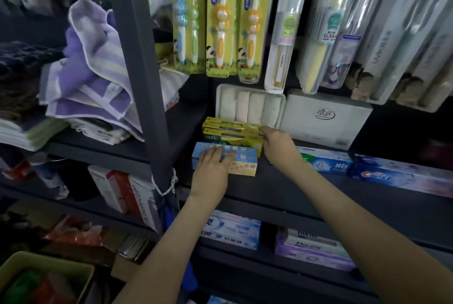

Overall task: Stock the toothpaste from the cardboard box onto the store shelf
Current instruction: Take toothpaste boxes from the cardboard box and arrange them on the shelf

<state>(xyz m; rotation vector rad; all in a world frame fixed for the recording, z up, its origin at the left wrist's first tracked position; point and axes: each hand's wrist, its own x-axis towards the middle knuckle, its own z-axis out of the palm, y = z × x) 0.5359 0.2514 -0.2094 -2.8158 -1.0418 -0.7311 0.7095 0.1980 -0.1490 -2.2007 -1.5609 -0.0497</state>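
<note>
Rightward, a Crest toothpaste box [402, 177].

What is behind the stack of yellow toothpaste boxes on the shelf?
A pack of rolled towels stands behind the yellow toothpaste boxes; its bottom edge is hidden by them.

The shelf [282, 188] is finished in matt metal; the toothpaste cartons [245, 166] are made of glossy card; the toothbrush packs [220, 21] are sealed in shiny plastic
</note>
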